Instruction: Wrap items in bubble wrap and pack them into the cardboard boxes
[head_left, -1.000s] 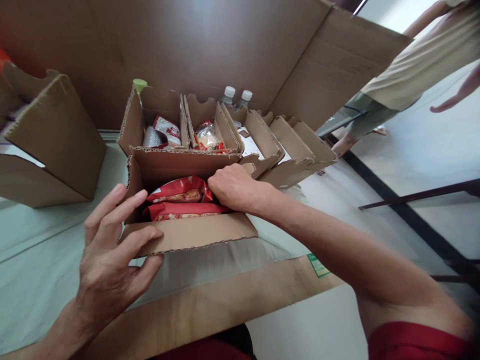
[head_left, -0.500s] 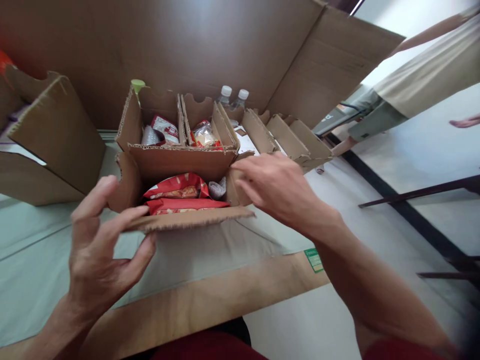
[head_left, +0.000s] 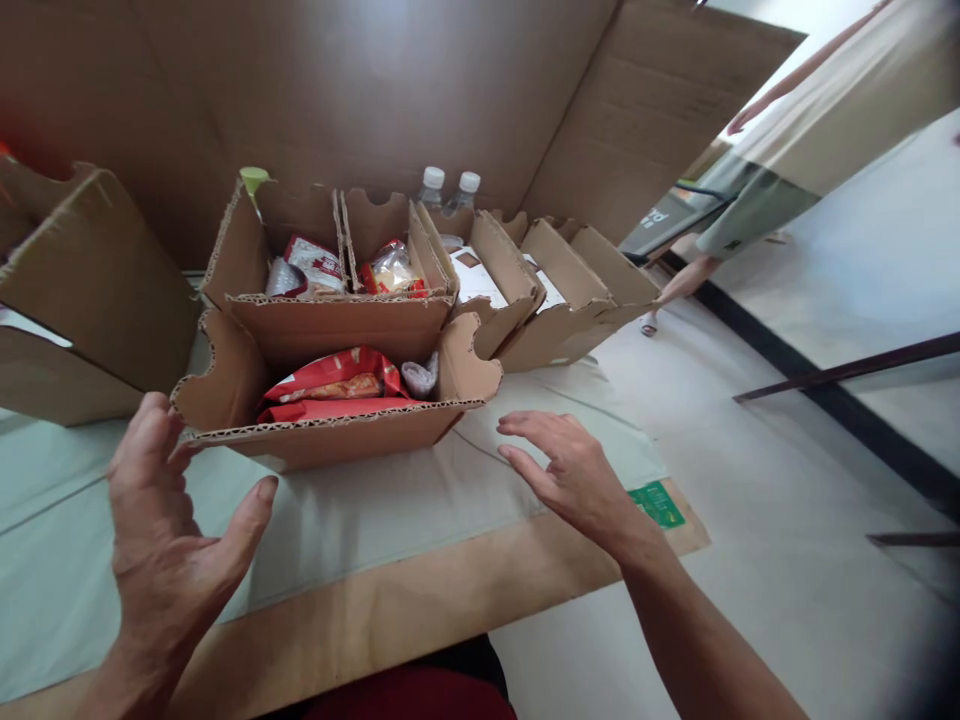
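In front of me stands a cut-down cardboard box [head_left: 375, 445] holding red snack packets [head_left: 330, 385] and a small clear plastic-wrapped item [head_left: 421, 377]. My left hand [head_left: 176, 520] is at the box's front left corner, thumb and fingers spread; whether its fingertips touch the cardboard I cannot tell. To the right of the box, and apart from it, my right hand [head_left: 574, 465] hovers over the cloth with fingers loosely bent and nothing in them.
Behind are more cardboard bins [head_left: 517, 290] with packets, a green-topped item [head_left: 253, 180] and two bottles [head_left: 450, 190]. Another carton [head_left: 112, 280] stands left. A cardboard panel [head_left: 375, 90] rises behind. A green cloth [head_left: 360, 520] covers the wooden table [head_left: 375, 610]. A person [head_left: 795, 180] stands at right.
My right hand has left the box's right side and moved down and right. My left hand has slid left along the front edge and spread apart. The box's front wall and side flaps now stand more upright.
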